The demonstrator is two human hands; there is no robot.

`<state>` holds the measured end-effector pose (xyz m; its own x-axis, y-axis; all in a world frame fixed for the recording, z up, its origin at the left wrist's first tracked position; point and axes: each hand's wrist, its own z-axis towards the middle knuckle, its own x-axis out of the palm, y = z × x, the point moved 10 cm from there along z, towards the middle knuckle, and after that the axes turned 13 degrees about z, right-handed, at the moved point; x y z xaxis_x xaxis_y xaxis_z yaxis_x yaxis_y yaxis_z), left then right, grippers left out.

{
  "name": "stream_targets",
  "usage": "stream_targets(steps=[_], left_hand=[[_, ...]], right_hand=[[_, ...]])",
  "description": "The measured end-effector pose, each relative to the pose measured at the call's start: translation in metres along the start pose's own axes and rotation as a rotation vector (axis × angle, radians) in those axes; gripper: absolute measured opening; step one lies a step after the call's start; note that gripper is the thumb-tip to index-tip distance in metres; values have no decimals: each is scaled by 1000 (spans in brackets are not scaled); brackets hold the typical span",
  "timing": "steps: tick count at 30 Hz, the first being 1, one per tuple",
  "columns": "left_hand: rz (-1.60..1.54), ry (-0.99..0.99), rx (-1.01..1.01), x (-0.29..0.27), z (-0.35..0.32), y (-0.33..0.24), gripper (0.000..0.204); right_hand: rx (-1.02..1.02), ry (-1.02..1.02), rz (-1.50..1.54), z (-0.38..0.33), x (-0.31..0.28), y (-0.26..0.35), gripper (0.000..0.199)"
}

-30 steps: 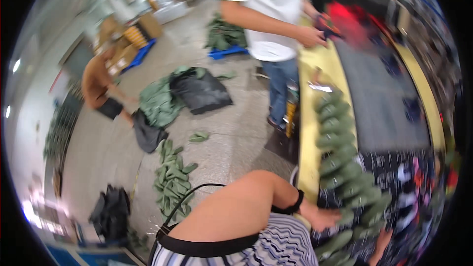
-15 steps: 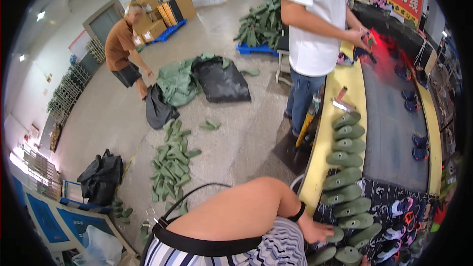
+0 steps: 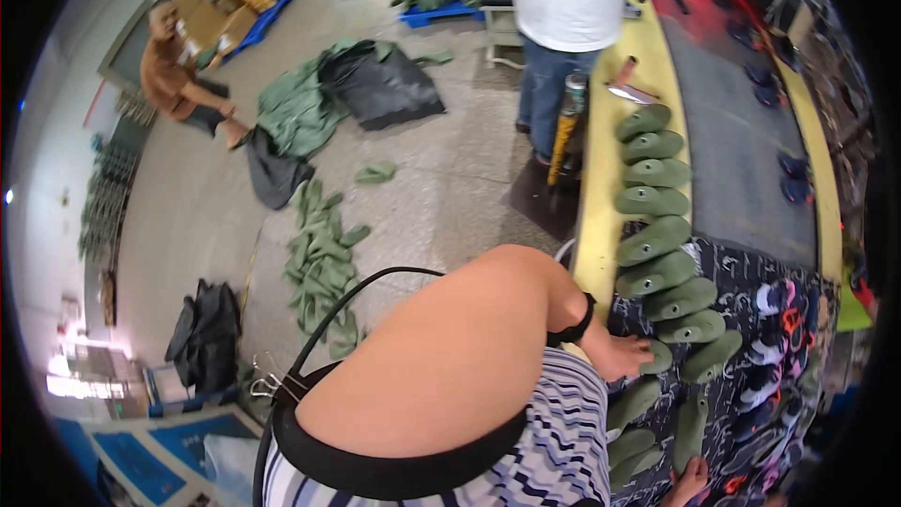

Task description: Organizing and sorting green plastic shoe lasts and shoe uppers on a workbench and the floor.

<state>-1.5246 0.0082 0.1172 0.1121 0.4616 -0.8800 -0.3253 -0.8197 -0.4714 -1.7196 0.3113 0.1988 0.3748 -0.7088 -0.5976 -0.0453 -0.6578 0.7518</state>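
A row of green shoe lasts (image 3: pixel 654 238), each with a small hole, lies along the belt-side ledge and onto a dark patterned cloth (image 3: pixel 727 268). My left hand (image 3: pixel 619 355) reaches in from the left, fingers closed over the near end of one shoe last (image 3: pixel 660 357). Lower down, my right hand (image 3: pixel 691 483) shows only partly at the bottom edge. Its fingers grip the lower end of another shoe last (image 3: pixel 690 432), which points away from me. More lasts (image 3: pixel 634 402) lie just below my left hand.
Dark sports shoes (image 3: pixel 794 178) ride the grey belt (image 3: pixel 718 145); several more lie at the right. A person in a white shirt (image 3: pixel 568 0) stands ahead by the belt. Loose lasts (image 3: pixel 319 258) and sacks (image 3: pixel 380 84) cover floor at left, near a person in brown (image 3: pixel 169 75).
The whole view has shifted, so the ledge sits higher in the picture. More of my right hand shows, on a last. My left hand stays on its last. The person in brown has straightened up.
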Motion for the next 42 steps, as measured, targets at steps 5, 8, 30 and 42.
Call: stream_targets(steps=[5, 8, 30, 42], left_hand=[[49, -79, -35, -7, -18, 8, 28], [47, -91, -53, -13, -18, 9, 29], [151, -129, -50, -16, -29, 18, 33], [-239, 35, -104, -28, -51, 8, 73]], right_hand=[[-319, 153, -167, -4, 77, 111, 52], [-364, 202, -384, -7, 99, 143, 53], [-530, 408, -1024, 80, 99, 156, 40], [-946, 344, -754, 94, 129, 138, 35]])
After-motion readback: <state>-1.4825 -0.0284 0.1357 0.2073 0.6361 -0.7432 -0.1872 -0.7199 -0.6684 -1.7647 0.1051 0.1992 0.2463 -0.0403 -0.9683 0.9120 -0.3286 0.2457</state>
